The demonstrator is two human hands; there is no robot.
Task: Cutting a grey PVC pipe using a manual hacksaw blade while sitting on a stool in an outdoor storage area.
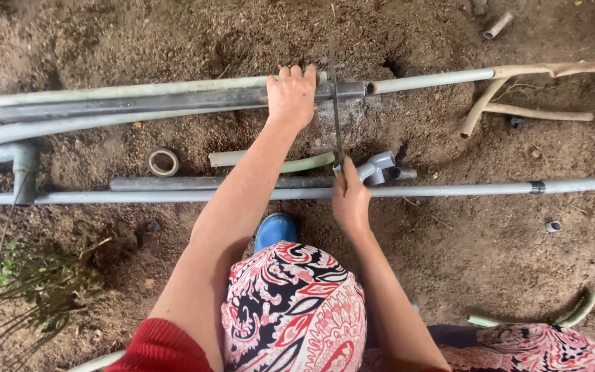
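Note:
My left hand (292, 93) presses down on a dark grey plastic pipe (146, 103) that lies across bare soil, gripping it close to its right end. My right hand (349, 200) holds the near end of a thin hacksaw blade (335, 103), which stands upright across the pipe just right of my left hand. A light grey pipe (428, 80) continues past the dark pipe's end toward the right.
Several more grey pipes lie parallel on the soil, one long pipe (449, 189) running across near my right hand. A grey pipe fitting (378, 167), a tape roll (163, 162), a green hose piece (304, 164) and a bent root (518, 110) lie around. My blue shoe (275, 229) is below.

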